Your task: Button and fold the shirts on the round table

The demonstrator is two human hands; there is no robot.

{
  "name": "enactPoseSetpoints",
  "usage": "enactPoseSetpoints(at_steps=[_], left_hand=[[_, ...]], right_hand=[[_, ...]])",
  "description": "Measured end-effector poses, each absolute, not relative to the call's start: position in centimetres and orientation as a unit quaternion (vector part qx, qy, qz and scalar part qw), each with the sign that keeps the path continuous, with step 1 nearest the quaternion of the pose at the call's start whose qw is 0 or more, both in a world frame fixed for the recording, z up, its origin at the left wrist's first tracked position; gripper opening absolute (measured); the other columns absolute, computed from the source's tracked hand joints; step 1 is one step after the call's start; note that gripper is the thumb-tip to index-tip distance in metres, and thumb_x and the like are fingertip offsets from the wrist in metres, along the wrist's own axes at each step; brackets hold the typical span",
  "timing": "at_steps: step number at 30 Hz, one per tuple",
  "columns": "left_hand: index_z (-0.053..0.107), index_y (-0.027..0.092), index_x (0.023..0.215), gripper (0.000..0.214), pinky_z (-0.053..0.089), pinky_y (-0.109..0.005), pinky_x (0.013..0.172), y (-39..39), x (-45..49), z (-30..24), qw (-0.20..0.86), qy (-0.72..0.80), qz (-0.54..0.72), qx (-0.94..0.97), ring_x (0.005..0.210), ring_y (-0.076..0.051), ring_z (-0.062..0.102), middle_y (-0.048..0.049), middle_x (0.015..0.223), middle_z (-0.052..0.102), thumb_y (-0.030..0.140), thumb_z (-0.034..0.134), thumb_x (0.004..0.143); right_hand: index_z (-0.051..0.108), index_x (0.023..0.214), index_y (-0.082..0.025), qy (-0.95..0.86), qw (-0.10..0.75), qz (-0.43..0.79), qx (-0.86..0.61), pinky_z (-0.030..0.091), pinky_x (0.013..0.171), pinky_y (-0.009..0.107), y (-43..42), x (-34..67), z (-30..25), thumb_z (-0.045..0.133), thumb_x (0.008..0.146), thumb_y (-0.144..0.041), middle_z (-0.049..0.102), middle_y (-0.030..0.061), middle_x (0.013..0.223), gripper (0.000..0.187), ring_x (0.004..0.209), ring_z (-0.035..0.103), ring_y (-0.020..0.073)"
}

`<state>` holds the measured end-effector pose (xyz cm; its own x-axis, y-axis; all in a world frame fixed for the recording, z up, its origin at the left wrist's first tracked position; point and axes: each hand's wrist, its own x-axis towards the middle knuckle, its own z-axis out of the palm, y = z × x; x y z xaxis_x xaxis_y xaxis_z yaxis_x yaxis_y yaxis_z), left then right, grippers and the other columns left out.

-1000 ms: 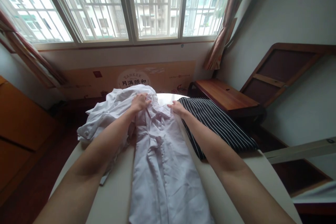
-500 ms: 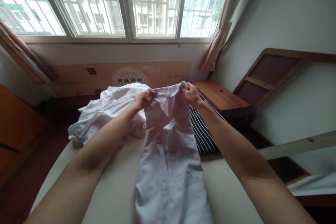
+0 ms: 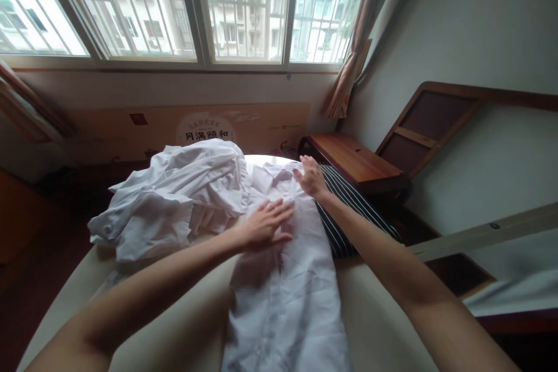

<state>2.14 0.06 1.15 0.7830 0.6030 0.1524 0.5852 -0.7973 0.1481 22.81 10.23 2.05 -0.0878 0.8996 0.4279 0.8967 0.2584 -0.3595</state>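
- Head view: 1 long white garment [image 3: 300, 285], 1 heap of white cloth [image 3: 174, 186], 1 black-and-white striped cloth [image 3: 337, 235], all on 1 pale worktop [image 3: 375, 314]; number of pieces in heap, cannot tell.
- Garment lying lengthwise mid-worktop, between heap at left and striped cloth at right, near end out of frame.
- 2 hands, both with fingers out.
- Left hand [image 3: 269, 224]: palm down over garment's upper front, fingers loosely spread, slightly blurred; pressing or hovering, cannot tell.
- Right hand [image 3: 311, 177]: at garment's far right edge, fingers extended away, thumb apart.
- Behind: 1 wooden side table [image 3: 355, 157], 2 curtains [image 3: 342, 90].
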Motion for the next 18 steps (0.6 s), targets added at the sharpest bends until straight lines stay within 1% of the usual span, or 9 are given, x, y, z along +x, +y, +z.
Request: enactPoseSetpoints(at_steps=[2, 4, 7, 9, 12, 16, 18], left_hand=[[0.032, 0.019, 0.145, 0.071, 0.015, -0.049, 0.114, -3.4, 1.8, -0.4, 0.087, 0.278, 0.070, 0.954, 0.142, -0.030, 0.019, -0.0115, 0.152, 0.030, 0.063, 0.032, 0.090], [0.028, 0.015, 0.147, 0.078, 0.013, -0.050, 0.115, -5.9, 1.4, -1.2, 0.108, 0.277, 0.067, 0.952, 0.143, -0.031, 0.017, -0.0150, 0.153, 0.027, 0.067, 0.030, 0.088], [0.026, 0.014, 0.148, 0.085, 0.013, -0.053, 0.114, -8.8, 1.0, -1.1, 0.126, 0.278, 0.059, 0.951, 0.143, -0.035, 0.015, -0.0191, 0.154, 0.021, 0.070, 0.031, 0.085], [0.025, 0.014, 0.149, 0.088, 0.014, -0.055, 0.114, -11.1, 0.6, -0.7, 0.140, 0.256, 0.049, 0.955, 0.142, -0.038, 0.014, -0.0189, 0.153, 0.021, 0.072, 0.034, 0.083], [0.019, 0.015, 0.151, 0.089, 0.014, -0.055, 0.114, -15.5, -0.2, 0.1, 0.151, 0.202, 0.043, 0.967, 0.142, -0.038, 0.014, -0.0160, 0.154, 0.021, 0.070, 0.039, 0.083], [0.016, 0.017, 0.151, 0.075, 0.014, -0.054, 0.115, -20.3, -1.2, 0.8, 0.164, 0.131, 0.038, 0.977, 0.142, -0.034, 0.019, -0.0120, 0.154, 0.022, 0.056, 0.037, 0.091], [0.018, 0.016, 0.151, 0.076, 0.013, -0.053, 0.115, -21.5, -1.2, 0.9, 0.168, 0.128, 0.048, 0.976, 0.142, -0.034, 0.020, -0.0122, 0.154, 0.023, 0.057, 0.038, 0.090]], right_hand=[[0.037, 0.141, -0.006, -0.822, 0.227, 0.028, -0.521, 0.019, 0.114, 0.043, 7.0, 21.8, 0.4, 0.038, 0.093, -0.043, 0.034, 0.0184, 0.149, 0.060, 0.141, 0.024, 0.0283], [0.038, 0.142, -0.012, -0.877, 0.149, 0.066, -0.451, 0.020, 0.114, 0.043, 4.1, 20.9, -1.1, 0.035, 0.094, -0.047, 0.035, 0.0139, 0.149, 0.060, 0.140, 0.026, 0.0263], [0.037, 0.144, -0.013, -0.898, 0.085, 0.079, -0.423, 0.017, 0.115, 0.045, 1.7, 20.2, -2.5, 0.037, 0.093, -0.050, 0.034, 0.0128, 0.150, 0.063, 0.141, 0.025, 0.0264], [0.035, 0.144, -0.012, -0.897, 0.076, 0.071, -0.429, 0.016, 0.115, 0.046, 1.4, 20.2, -2.4, 0.038, 0.093, -0.051, 0.032, 0.0142, 0.151, 0.065, 0.141, 0.024, 0.0271], [0.035, 0.144, -0.010, -0.901, 0.078, 0.052, -0.424, 0.017, 0.115, 0.046, 1.2, 20.0, -1.3, 0.040, 0.092, -0.051, 0.031, 0.0157, 0.151, 0.066, 0.141, 0.023, 0.0281], [0.031, 0.145, -0.007, -0.903, 0.102, 0.016, -0.417, 0.012, 0.115, 0.048, -1.5, 18.4, -0.3, 0.044, 0.092, -0.048, 0.027, 0.0188, 0.152, 0.068, 0.142, 0.019, 0.0298], [0.030, 0.146, -0.009, -0.917, 0.100, 0.038, -0.383, 0.012, 0.115, 0.047, -3.7, 17.4, -0.4, 0.042, 0.092, -0.050, 0.026, 0.0171, 0.152, 0.069, 0.142, 0.019, 0.0289]])
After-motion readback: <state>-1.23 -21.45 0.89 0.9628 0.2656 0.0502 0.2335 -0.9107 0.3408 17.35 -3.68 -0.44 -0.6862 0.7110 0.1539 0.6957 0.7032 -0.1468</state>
